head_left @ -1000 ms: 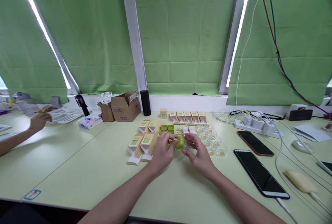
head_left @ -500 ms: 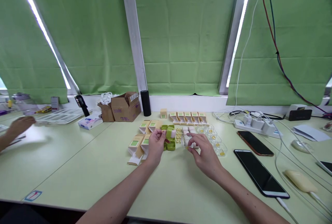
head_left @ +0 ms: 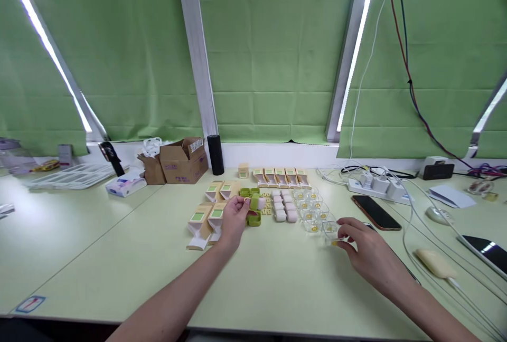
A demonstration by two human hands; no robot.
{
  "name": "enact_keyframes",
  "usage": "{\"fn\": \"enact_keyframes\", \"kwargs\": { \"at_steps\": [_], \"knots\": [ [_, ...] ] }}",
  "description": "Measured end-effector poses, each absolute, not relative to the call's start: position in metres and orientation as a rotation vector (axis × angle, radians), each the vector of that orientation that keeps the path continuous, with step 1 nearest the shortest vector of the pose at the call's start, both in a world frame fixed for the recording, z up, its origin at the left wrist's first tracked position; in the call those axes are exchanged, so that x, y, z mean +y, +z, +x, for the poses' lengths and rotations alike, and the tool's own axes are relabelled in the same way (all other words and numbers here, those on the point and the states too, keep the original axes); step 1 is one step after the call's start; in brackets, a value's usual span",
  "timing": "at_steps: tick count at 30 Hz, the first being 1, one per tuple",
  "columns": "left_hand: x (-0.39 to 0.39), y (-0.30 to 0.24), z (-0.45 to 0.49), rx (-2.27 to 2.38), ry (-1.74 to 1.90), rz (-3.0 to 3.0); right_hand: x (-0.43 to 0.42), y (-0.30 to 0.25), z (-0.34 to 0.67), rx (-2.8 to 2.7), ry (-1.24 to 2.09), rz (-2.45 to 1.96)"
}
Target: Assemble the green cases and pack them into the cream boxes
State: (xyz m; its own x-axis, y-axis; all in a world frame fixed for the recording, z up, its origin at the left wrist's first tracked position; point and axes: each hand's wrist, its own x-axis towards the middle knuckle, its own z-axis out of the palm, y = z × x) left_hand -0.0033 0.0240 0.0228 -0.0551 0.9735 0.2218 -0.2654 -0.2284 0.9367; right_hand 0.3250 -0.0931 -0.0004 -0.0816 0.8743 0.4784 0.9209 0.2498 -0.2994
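Observation:
My left hand (head_left: 233,220) pinches a small green box (head_left: 254,203) with a pale pink-white piece at its right side. Beneath it on the table are more green boxes (head_left: 254,219). On the right, my right hand (head_left: 358,239) grips a clear plastic case (head_left: 329,230) between thumb and fingers, at the near end of two rows of clear cases (head_left: 314,226) with yellow spots. Between the hands lie rows of rounded whitish boxes (head_left: 280,216) and pinkish ones (head_left: 292,216). Small yellow pieces (head_left: 266,205) sit beside the green boxes.
Open cartons with green labels (head_left: 200,218) stand left of my left hand, and more cartons (head_left: 280,177) line up behind. Phones (head_left: 376,212), cables and a power strip (head_left: 378,188) occupy the right. A cardboard box (head_left: 184,162) and black cylinder (head_left: 215,154) stand at the back.
My right hand has moved right with the clear case, from over the whitish boxes to the clear rows. My left hand still holds the green box. Another person's hand at left has left view.

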Motion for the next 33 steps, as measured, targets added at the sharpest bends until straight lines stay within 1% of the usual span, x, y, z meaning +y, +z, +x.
{"fn": "enact_keyframes", "kwargs": {
  "at_steps": [6,14,17,21,23,33],
  "knots": [
    [0.024,0.022,-0.002,0.885,1.490,1.143,-0.087,-0.022,0.341,-2.025,-0.043,-1.707],
    [0.023,0.022,-0.002,0.828,1.476,1.106,-0.083,-0.020,0.340,-2.032,-0.053,-1.748],
    [0.023,0.023,-0.001,0.816,1.467,1.097,-0.087,-0.014,0.336,-2.031,-0.140,-1.790],
    [0.023,0.023,-0.001,0.817,1.457,1.093,-0.092,-0.002,0.329,-2.019,-0.407,-1.890],
    [0.023,0.023,0.000,0.820,1.457,1.094,-0.092,0.003,0.325,-2.033,-0.487,-1.895],
    [0.022,0.024,0.000,0.810,1.457,1.092,-0.090,0.001,0.317,-2.052,-0.568,-1.908]
  ]
}}
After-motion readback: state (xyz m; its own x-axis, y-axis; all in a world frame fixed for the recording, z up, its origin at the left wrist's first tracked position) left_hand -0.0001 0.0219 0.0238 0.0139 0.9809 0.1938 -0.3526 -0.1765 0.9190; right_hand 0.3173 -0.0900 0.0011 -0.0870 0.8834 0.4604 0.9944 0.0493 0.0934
